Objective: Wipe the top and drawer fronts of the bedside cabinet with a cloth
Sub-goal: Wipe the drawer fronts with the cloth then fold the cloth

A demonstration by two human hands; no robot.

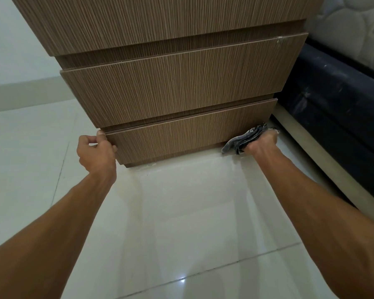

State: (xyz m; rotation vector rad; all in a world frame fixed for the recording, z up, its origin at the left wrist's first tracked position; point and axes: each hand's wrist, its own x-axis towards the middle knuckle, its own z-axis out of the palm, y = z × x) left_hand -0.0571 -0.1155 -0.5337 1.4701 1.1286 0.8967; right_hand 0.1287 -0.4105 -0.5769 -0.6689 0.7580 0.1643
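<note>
Your cloth (244,139), a folded grey-blue rag, sits at the lower right corner of the bedside cabinet (171,87), low against the right end of the lowest drawer front (181,137), where the cabinet meets the floor (181,212). Your right hand (261,142) is clamped on it, fingers curled round the bundle so that its folds stick out towards the cabinet. Whether the cloth's loose end touches the floor, you cannot tell from this view.

Your left hand (96,154) is at the opposite end of the same drawer front, well apart from the right. Its fingers are curled and the thumb lies on the upper left corner of the panel, gripping that edge. Both forearms reach forward and down to the base of the cabinet.

Above the lowest drawer front is the middle drawer front (173,87), which has a small pale chip (279,39) near its upper right corner. Above that is a third wood-grain band, cut off by the top of the frame. All the fronts look closed and carry the same brown, vertically streaked finish.

The cabinet stands on a glossy pale tiled floor. To the cabinet's right, just beside it, runs a dark bed base (333,108) with a white quilted mattress (350,22) on top. To the cabinet's left is a pale wall (13,39).
</note>
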